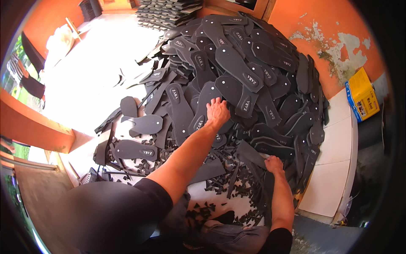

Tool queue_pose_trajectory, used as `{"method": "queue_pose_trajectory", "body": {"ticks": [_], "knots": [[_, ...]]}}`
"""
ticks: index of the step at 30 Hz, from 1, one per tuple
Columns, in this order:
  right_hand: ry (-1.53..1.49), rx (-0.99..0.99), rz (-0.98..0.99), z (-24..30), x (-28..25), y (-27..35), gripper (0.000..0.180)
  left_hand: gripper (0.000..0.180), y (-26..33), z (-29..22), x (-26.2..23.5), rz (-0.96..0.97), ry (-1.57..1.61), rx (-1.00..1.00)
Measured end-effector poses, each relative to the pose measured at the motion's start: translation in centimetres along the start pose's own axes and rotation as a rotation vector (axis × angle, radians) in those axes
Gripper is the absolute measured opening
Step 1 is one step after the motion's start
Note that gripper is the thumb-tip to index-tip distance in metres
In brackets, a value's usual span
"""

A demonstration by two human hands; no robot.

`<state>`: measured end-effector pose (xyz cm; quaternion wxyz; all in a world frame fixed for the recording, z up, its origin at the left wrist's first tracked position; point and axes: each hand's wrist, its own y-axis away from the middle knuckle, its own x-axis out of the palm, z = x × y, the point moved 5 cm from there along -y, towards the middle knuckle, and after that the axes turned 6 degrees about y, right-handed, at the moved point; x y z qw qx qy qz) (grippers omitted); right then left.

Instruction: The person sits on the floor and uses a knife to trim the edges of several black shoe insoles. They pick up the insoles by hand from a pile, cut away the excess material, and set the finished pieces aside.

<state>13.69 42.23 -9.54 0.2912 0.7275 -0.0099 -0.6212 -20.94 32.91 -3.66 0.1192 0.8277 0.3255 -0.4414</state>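
A heap of dark grey sandal soles [237, 63], many with a white dot and pale lettering, rises in front of me. My left hand [218, 113] reaches into its near side, fingers apart and slightly bent, touching a sole [207, 94] whose dotted end shows beyond the fingertips. Lower and to the right, my right hand [274, 164] is closed at the edge of a plain dark foam piece [250, 153]; its fingertips are partly hidden. Close beyond that hand lie more soles [275, 147].
Small black foam scraps [203, 211] litter the pale floor near my legs. Loose soles [134, 150] lie at the left. A stack of foam pieces [169, 12] stands at the back. Along the right run an orange wall [313, 17], a tiled ledge [332, 178] and a yellow-blue box [363, 95].
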Motion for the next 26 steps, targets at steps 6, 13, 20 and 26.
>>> {"method": "queue_pose_trajectory", "body": {"ticks": [6,13,20,26], "knots": [[0.053,-0.055,-0.006,-0.8,0.8,-1.0,0.03,0.037,0.4,-0.9,0.9,0.066,0.018,-0.004],[0.037,-0.044,-0.015,0.9,0.4,-1.3,0.027,0.047,0.2,-0.1,0.6,-0.065,0.022,-0.012],[-0.029,-0.065,-0.213,2.2,-0.5,-2.1,0.025,0.054,0.1,0.3,1.7,-0.103,-0.048,-0.006],[-0.02,-0.081,-0.198,2.5,0.1,-2.7,0.026,0.059,-0.1,0.5,2.9,0.008,-0.1,-0.038]]}}
